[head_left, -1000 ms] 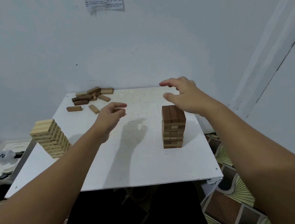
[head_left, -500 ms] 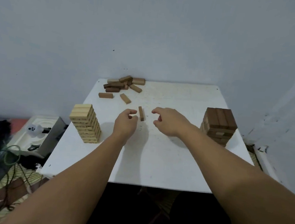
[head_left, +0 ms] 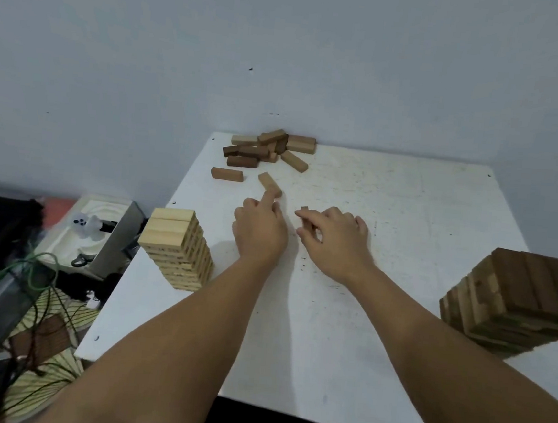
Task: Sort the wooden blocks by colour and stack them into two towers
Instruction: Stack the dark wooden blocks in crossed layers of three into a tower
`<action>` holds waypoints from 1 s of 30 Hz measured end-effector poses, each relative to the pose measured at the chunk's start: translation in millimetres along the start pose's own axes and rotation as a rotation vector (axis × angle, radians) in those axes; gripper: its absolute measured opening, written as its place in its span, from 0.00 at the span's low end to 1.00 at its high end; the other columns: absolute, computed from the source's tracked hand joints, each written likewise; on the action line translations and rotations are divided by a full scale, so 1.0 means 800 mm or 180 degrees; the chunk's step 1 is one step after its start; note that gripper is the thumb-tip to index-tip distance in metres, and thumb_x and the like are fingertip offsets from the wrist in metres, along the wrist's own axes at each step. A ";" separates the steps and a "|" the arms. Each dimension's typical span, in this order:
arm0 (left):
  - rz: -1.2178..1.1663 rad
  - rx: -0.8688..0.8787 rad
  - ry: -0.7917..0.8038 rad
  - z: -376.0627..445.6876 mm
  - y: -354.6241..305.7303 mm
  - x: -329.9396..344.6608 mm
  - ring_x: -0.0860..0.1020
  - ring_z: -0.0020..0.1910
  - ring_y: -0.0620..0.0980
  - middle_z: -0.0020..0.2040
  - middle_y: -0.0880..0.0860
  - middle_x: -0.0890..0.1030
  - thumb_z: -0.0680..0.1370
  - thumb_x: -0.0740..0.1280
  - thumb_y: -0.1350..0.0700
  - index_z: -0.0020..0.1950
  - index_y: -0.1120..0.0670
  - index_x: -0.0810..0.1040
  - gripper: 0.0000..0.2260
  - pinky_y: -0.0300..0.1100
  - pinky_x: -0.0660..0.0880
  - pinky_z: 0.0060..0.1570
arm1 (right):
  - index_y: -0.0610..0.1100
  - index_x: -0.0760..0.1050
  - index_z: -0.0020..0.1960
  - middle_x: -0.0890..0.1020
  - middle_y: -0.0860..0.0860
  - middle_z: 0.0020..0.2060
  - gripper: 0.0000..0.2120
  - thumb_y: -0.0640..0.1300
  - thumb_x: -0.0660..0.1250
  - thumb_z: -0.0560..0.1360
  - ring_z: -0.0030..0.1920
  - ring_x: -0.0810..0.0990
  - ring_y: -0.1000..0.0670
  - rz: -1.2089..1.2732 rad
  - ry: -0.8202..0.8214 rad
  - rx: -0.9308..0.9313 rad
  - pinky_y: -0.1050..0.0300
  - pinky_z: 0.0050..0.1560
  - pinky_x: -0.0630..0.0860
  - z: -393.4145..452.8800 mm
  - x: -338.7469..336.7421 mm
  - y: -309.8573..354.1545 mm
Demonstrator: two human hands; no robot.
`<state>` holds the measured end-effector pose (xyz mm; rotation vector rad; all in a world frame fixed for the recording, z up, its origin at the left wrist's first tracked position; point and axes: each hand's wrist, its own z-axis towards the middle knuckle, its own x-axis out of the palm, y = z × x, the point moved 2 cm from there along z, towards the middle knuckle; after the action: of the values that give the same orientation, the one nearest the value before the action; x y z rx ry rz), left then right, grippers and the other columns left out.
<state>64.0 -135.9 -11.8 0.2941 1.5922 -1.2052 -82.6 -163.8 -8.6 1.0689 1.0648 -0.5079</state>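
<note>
Since ~0.5 s ago my right hand (head_left: pixel 336 240) has closed on the block (head_left: pixel 305 217) mid-table (head_left: pixel 396 322), my left hand (head_left: pixel 261 230) now touching, forefinger out, a loose block (head_left: pixel 269 184) just nearer than the pile (head_left: pixel 269 148), so two pickups pending; held block mostly hidden, colour unclear, dark tower (head_left: pixel 516 299) blurred.

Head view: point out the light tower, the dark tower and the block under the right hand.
light tower (head_left: pixel 177 236), head view, on its top face.
dark tower (head_left: pixel 516 299), head view, on its upper side.
block (head_left: pixel 305 209), head view, on the end showing past the right hand (head_left: pixel 331 239).
</note>
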 end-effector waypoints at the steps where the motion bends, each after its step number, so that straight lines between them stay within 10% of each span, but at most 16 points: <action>1: 0.0135 0.0025 0.0018 0.003 0.003 0.004 0.72 0.59 0.57 0.60 0.57 0.76 0.87 0.53 0.49 0.77 0.43 0.69 0.18 0.50 0.71 0.57 | 0.63 0.74 0.69 0.79 0.54 0.53 0.15 0.57 0.59 0.83 0.58 0.76 0.46 0.0144 -0.0150 0.0009 0.38 0.71 0.63 0.004 0.003 -0.003; 14: -0.0920 0.0241 -0.0088 -0.007 0.007 0.004 0.72 0.58 0.45 0.52 0.41 0.76 0.78 0.66 0.43 0.52 0.39 0.82 0.06 0.49 0.72 0.62 | 0.58 0.80 0.49 0.82 0.62 0.47 0.13 0.64 0.63 0.79 0.57 0.76 0.51 0.0688 -0.0566 0.0901 0.47 0.62 0.65 0.045 0.010 -0.010; 20: -0.0649 0.0409 -0.0027 0.000 0.011 0.011 0.71 0.58 0.46 0.53 0.43 0.75 0.79 0.67 0.38 0.65 0.34 0.79 0.15 0.44 0.67 0.60 | 0.57 0.80 0.46 0.81 0.61 0.39 0.11 0.59 0.62 0.80 0.52 0.78 0.53 0.0631 -0.0507 0.1159 0.48 0.61 0.60 0.061 0.014 -0.007; 25: -0.0846 0.0297 -0.0108 0.002 0.013 0.014 0.71 0.57 0.46 0.52 0.44 0.75 0.80 0.68 0.41 0.61 0.38 0.84 0.11 0.47 0.72 0.61 | 0.61 0.77 0.62 0.79 0.54 0.57 0.17 0.45 0.54 0.84 0.60 0.76 0.48 0.0646 -0.0637 0.1145 0.45 0.66 0.61 0.096 -0.004 0.001; 30: -0.1056 0.0180 -0.0164 0.002 0.014 0.014 0.72 0.56 0.45 0.52 0.45 0.74 0.81 0.69 0.44 0.58 0.39 0.85 0.08 0.50 0.74 0.60 | 0.69 0.58 0.77 0.69 0.47 0.67 0.37 0.35 0.54 0.78 0.67 0.67 0.42 -0.0176 0.0307 0.0652 0.43 0.72 0.60 0.135 -0.013 0.015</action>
<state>68.5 -136.3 -27.0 0.0330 1.6049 -1.4999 -29.4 -256.4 15.0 1.2567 1.1473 -0.6251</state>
